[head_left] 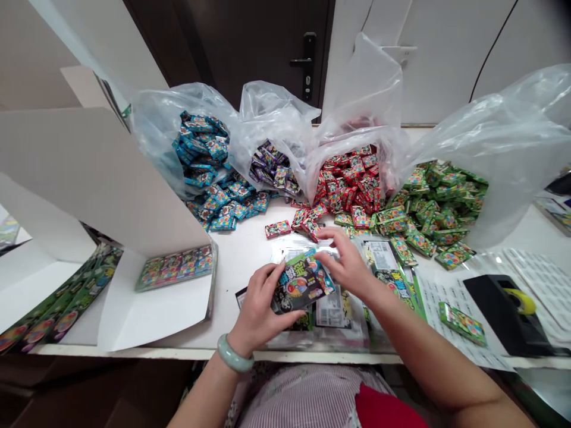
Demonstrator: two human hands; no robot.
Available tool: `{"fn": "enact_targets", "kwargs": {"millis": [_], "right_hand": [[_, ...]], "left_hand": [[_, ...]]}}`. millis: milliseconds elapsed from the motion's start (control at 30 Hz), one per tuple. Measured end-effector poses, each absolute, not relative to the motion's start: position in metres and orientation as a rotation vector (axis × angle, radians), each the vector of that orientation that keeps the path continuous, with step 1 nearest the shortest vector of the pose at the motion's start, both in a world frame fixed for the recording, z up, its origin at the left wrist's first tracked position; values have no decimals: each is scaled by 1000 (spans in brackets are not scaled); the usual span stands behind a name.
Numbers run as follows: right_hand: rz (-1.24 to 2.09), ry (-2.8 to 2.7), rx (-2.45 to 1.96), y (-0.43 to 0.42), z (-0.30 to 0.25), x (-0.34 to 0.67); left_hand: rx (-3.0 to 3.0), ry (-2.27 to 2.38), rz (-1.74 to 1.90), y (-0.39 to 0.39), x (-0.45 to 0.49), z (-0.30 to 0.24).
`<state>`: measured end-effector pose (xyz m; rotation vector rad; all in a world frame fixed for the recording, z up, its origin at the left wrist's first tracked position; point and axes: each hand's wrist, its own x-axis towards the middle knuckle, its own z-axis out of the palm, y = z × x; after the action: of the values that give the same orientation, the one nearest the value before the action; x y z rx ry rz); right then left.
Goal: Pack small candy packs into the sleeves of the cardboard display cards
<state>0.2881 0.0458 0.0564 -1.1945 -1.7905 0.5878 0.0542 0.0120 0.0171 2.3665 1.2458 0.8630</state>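
Observation:
My left hand grips a clear printed pouch holding small coloured packets, just above the table's front edge. My right hand pinches the pouch's top right corner, fingers curled around it. Under both hands lies a stack of flat printed pouches. A pale green bangle is on my left wrist.
Four open plastic bags spill small packets: blue, purple, red, green. A white cardboard box with a filled pouch stands left. A black tape dispenser, sticker sheets and one green packet lie right.

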Motion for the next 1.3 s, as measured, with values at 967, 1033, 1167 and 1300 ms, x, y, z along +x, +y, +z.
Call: {"fn": "enact_targets", "kwargs": {"millis": [967, 1033, 1167, 1300], "right_hand": [[1048, -1494, -1171, -25, 22, 293], [1129, -1506, -1113, -18, 31, 296], [1358, -1334, -1074, -7, 42, 300], [1209, -1580, -1126, -11, 49, 303]], "left_hand": [[1440, 1094, 1172, -25, 90, 19], [1470, 1091, 1234, -18, 93, 28], [1317, 1074, 1259, -10, 98, 36], [1419, 1026, 1210, -11, 94, 40]]}}
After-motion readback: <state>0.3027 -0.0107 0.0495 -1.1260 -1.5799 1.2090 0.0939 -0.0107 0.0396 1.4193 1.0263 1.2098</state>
